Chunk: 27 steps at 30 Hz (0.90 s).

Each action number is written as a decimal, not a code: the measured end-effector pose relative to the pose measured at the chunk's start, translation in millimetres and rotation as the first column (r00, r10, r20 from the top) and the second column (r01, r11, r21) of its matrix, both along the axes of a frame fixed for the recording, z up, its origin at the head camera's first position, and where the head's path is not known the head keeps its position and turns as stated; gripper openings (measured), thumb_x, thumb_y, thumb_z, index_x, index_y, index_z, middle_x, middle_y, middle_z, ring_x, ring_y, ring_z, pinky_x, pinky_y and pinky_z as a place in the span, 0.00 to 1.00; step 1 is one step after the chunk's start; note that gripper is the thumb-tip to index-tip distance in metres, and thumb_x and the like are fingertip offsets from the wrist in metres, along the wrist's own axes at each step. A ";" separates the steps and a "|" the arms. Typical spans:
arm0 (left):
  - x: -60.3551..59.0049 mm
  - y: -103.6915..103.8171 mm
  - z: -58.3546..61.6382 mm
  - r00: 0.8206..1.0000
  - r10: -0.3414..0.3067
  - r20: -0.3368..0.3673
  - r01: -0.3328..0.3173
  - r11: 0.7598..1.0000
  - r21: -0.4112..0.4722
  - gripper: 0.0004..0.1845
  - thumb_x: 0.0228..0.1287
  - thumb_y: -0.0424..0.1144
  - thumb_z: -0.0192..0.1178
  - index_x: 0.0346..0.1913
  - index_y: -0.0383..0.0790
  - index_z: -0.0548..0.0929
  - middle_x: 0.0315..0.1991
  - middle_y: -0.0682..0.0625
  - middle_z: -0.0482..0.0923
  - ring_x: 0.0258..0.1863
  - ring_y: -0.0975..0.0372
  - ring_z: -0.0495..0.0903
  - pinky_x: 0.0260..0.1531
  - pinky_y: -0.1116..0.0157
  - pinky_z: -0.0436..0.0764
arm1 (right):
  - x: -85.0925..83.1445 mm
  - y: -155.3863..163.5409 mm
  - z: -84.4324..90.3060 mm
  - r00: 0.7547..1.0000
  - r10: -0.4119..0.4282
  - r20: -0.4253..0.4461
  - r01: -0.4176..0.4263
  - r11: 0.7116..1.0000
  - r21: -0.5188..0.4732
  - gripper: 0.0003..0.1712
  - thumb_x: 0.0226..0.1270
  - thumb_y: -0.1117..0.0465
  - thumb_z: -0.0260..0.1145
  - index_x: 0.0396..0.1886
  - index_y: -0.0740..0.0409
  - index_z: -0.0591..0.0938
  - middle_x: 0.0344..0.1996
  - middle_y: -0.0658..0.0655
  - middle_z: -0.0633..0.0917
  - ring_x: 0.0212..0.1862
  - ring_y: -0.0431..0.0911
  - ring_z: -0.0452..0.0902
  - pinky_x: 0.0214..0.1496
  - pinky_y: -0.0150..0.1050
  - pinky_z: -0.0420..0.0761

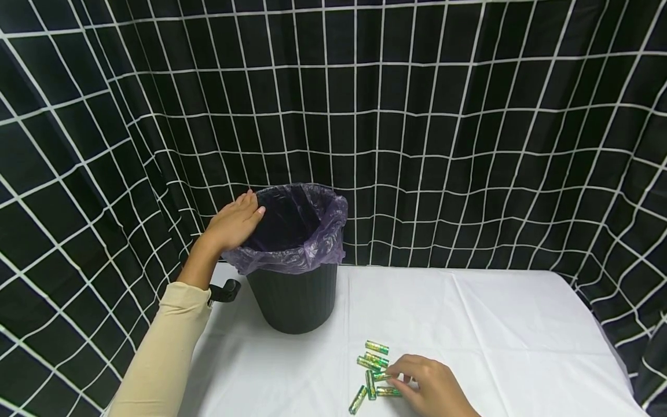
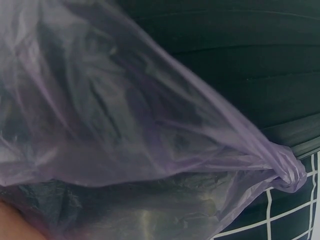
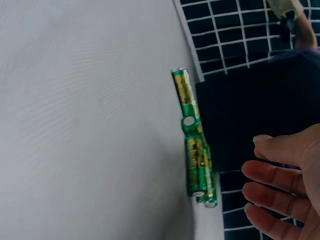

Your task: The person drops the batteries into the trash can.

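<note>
White cloth covers the counter (image 1: 495, 324) (black checked curtain (image 1: 469, 145) behind). Left hand (image 1: 234, 223) rests flat on the black bin's purple bag (image 1: 307, 243). Right hand (image 1: 429, 388) pinches small green batteries (image 1: 376, 370).

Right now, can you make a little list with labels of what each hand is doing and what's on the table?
Left hand: rests flat on the rim of the bin, fingers straight
Right hand: fingers reach down among the batteries; whether they pinch one cannot be told
Batteries: green and gold, a loose cluster lying flat
Bin: black, upright, lined with a purple bag
Table: white cloth
Backdrop: black with white grid
</note>
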State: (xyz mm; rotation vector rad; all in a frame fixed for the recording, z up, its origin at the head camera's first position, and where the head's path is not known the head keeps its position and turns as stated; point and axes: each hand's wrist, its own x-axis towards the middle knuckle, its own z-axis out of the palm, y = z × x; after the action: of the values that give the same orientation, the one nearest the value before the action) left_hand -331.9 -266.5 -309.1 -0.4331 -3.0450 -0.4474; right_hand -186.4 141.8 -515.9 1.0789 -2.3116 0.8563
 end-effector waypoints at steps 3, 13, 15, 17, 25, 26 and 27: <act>-1.0 -0.4 0.0 1.000 -0.002 0.002 0.002 1.000 0.005 0.35 0.84 0.50 0.26 0.78 0.24 0.42 0.81 0.32 0.35 0.80 0.43 0.35 0.78 0.48 0.38 | -0.5 1.7 -5.2 0.999 0.000 0.035 0.000 1.000 -0.003 0.07 0.55 0.65 0.78 0.33 0.51 0.89 0.31 0.43 0.88 0.28 0.26 0.74 0.28 0.24 0.76; -0.6 -0.7 -0.4 1.000 -0.011 -0.009 0.011 1.000 0.004 0.36 0.84 0.50 0.27 0.78 0.22 0.43 0.80 0.31 0.36 0.80 0.42 0.36 0.78 0.48 0.39 | -3.7 8.2 -18.1 0.985 -0.031 0.167 0.018 0.997 0.079 0.06 0.58 0.64 0.77 0.36 0.53 0.90 0.32 0.46 0.89 0.29 0.27 0.75 0.32 0.29 0.81; -0.3 -0.4 -0.9 1.000 -0.012 -0.011 0.012 1.000 0.002 0.36 0.84 0.50 0.27 0.78 0.22 0.43 0.80 0.31 0.36 0.80 0.42 0.36 0.78 0.48 0.39 | -4.2 9.5 -20.1 0.985 -0.029 0.170 0.013 0.995 0.096 0.06 0.58 0.64 0.77 0.36 0.54 0.90 0.32 0.46 0.89 0.30 0.27 0.76 0.33 0.30 0.82; -0.1 -0.3 -1.0 1.000 -0.012 -0.014 0.012 1.000 0.001 0.36 0.84 0.50 0.27 0.78 0.23 0.43 0.80 0.31 0.37 0.80 0.42 0.36 0.78 0.48 0.40 | -4.6 10.1 -21.8 0.985 -0.025 0.170 0.008 0.995 0.102 0.06 0.58 0.64 0.77 0.36 0.54 0.90 0.32 0.46 0.89 0.30 0.27 0.76 0.33 0.30 0.82; -1.0 -0.9 -0.8 1.000 -0.015 -0.023 0.015 1.000 0.002 0.36 0.84 0.50 0.28 0.77 0.21 0.45 0.80 0.30 0.37 0.80 0.41 0.38 0.78 0.48 0.40 | -3.7 8.2 -21.6 0.968 -0.032 0.247 0.005 0.994 0.106 0.07 0.57 0.64 0.77 0.36 0.54 0.90 0.32 0.44 0.87 0.30 0.26 0.72 0.32 0.29 0.80; -0.9 -1.0 -0.7 1.000 -0.016 -0.024 0.016 1.000 0.001 0.36 0.84 0.50 0.28 0.77 0.21 0.45 0.80 0.30 0.38 0.80 0.41 0.38 0.78 0.48 0.41 | -3.5 7.7 -20.9 0.964 -0.035 0.263 0.006 0.994 0.110 0.07 0.57 0.64 0.77 0.37 0.54 0.90 0.32 0.43 0.87 0.30 0.26 0.72 0.32 0.28 0.80; -0.8 -1.3 -0.7 1.000 -0.015 -0.024 0.015 1.000 -0.002 0.36 0.84 0.50 0.28 0.77 0.21 0.45 0.80 0.30 0.38 0.80 0.41 0.38 0.78 0.48 0.41 | -3.2 7.3 -20.5 0.960 -0.038 0.277 0.006 0.993 0.114 0.08 0.57 0.65 0.77 0.37 0.54 0.90 0.32 0.43 0.87 0.30 0.26 0.72 0.32 0.28 0.80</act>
State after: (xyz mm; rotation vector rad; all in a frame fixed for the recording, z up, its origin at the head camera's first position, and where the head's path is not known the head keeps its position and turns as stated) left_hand -332.7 -267.7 -309.9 -0.4579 -3.0213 -0.4367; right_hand -189.7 149.1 -536.4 1.0319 -2.6274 0.9306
